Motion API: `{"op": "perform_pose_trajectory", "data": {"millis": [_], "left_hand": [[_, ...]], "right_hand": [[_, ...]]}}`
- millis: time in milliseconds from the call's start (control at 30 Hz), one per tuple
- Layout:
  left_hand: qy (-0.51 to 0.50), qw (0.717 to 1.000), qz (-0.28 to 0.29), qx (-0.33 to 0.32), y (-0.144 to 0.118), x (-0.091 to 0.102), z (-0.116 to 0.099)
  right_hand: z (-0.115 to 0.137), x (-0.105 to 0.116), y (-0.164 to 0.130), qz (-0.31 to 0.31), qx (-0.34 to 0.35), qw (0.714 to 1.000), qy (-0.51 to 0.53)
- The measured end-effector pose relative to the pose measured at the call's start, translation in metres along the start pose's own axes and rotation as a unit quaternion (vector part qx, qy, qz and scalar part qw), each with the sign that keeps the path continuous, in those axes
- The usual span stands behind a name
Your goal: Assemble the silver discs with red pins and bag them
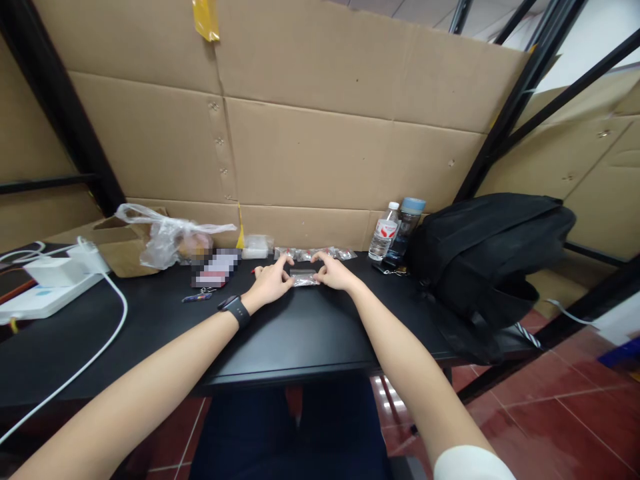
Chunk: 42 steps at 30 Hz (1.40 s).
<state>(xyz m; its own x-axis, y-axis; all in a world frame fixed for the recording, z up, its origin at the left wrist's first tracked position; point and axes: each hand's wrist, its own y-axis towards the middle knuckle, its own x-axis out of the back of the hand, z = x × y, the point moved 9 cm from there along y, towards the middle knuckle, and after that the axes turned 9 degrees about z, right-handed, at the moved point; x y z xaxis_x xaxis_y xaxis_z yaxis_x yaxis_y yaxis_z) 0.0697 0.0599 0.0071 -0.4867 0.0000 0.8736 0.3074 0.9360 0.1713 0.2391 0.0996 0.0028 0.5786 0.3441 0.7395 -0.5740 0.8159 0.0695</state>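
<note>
A small clear plastic packet (304, 279) lies between my hands, low over the black table. My left hand (271, 281), with a dark watch (234, 307) on its wrist, has thumb and fingers curved around the packet's left end. Around the right end, my right hand (334, 272) curves the same way, its thumb at the packet's edge. What is inside the packet is too small to make out. Just behind my fingertips runs a row of similar clear packets (345, 254) along the cardboard. A small red tip shows beside my left hand.
To the left are a white power strip (55, 288) with a cable, a knotted plastic bag (167, 237) and a badge (217, 268). A white block in clear wrap (256, 248) stands behind. On the right are a water bottle (384, 232), a blue-lidded bottle (405, 227) and a black backpack (480, 267).
</note>
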Motion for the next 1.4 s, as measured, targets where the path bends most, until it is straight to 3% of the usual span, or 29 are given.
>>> {"op": "perform_pose_trajectory", "data": {"millis": [167, 267, 400, 533, 733, 867, 1167, 1300, 1400], "left_hand": [[0.073, 0.996, 0.014, -0.046, 0.000, -0.008, -0.006], [0.096, 0.992, 0.012, -0.082, -0.002, -0.011, -0.011], [0.123, 0.986, 0.028, -0.111, -0.004, -0.014, -0.015], [0.130, 0.986, 0.006, -0.102, -0.003, -0.009, -0.013], [0.070, 0.997, -0.001, -0.017, 0.004, -0.003, 0.004], [0.036, 0.999, 0.006, 0.010, 0.003, 0.002, 0.005], [0.049, 0.999, -0.005, 0.014, 0.006, 0.007, 0.014], [0.067, 0.997, -0.009, -0.029, 0.005, 0.008, 0.009], [0.091, 0.994, -0.031, -0.052, 0.002, 0.018, 0.004]], "right_hand": [[0.014, -0.002, -0.001, 0.031, 0.030, 0.988, -0.149], [0.020, -0.006, -0.002, 0.046, 0.052, 0.981, -0.183], [0.017, -0.006, -0.001, 0.031, 0.023, 0.981, -0.192], [0.017, -0.003, 0.000, 0.015, 0.026, 0.987, -0.160], [0.017, 0.004, 0.002, -0.022, 0.048, 0.997, -0.064], [0.005, -0.002, 0.007, -0.017, 0.017, 1.000, 0.009], [-0.005, -0.011, 0.012, 0.026, 0.023, 0.985, 0.171], [-0.011, 0.006, 0.011, -0.019, 0.018, 0.988, 0.149], [-0.025, 0.041, 0.003, -0.124, 0.008, 0.983, 0.137]]}}
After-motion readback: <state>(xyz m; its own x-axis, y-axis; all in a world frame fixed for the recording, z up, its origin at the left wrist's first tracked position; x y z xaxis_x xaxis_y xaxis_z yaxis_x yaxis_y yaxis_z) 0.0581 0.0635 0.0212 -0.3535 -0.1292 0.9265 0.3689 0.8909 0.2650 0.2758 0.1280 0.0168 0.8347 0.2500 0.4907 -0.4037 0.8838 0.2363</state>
